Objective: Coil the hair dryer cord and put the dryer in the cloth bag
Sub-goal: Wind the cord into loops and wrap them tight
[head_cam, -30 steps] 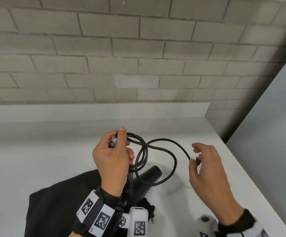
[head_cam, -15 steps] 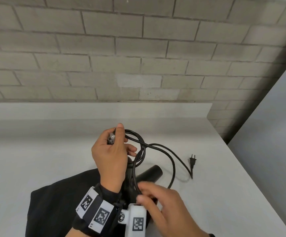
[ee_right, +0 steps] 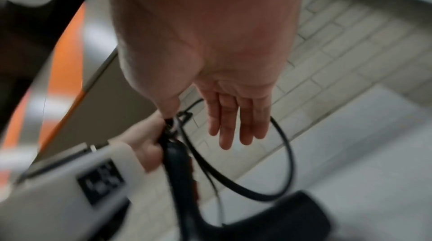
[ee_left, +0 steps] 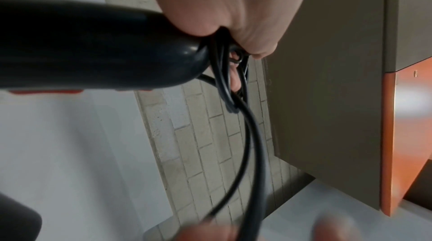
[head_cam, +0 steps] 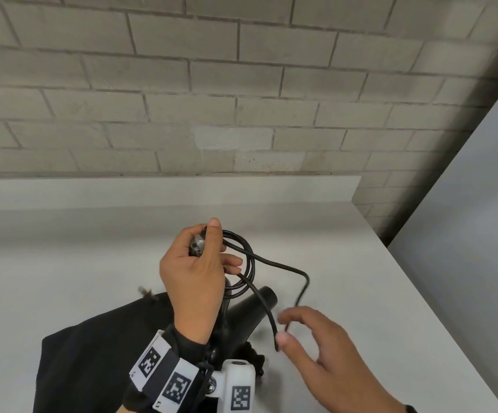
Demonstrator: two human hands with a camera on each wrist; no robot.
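My left hand [head_cam: 194, 272] grips the butt of the black hair dryer's [head_cam: 250, 311] handle together with several small coils of its black cord [head_cam: 283, 266]. The dryer hangs barrel-down over the black cloth bag [head_cam: 92, 359]. A loose length of cord bends out to the right and comes down to my right hand [head_cam: 316, 344]. In the right wrist view that hand [ee_right: 233, 115] has straight fingers, and a cord loop [ee_right: 288, 152] runs behind them. In the left wrist view the coils [ee_left: 224, 78] bunch at the handle end [ee_left: 93, 45]. I cannot make out the plug.
The bag lies flat on the white table [head_cam: 63, 263], by its near edge. A brick wall [head_cam: 241, 99] stands behind the table's low back ledge. A grey panel [head_cam: 465, 234] closes the right side, past the table's right edge.
The right hand let the plug go, dropped to the dryer near my left wrist, then swung out right, carrying a cord loop. The plug no longer lies on the table. The left hand held still.
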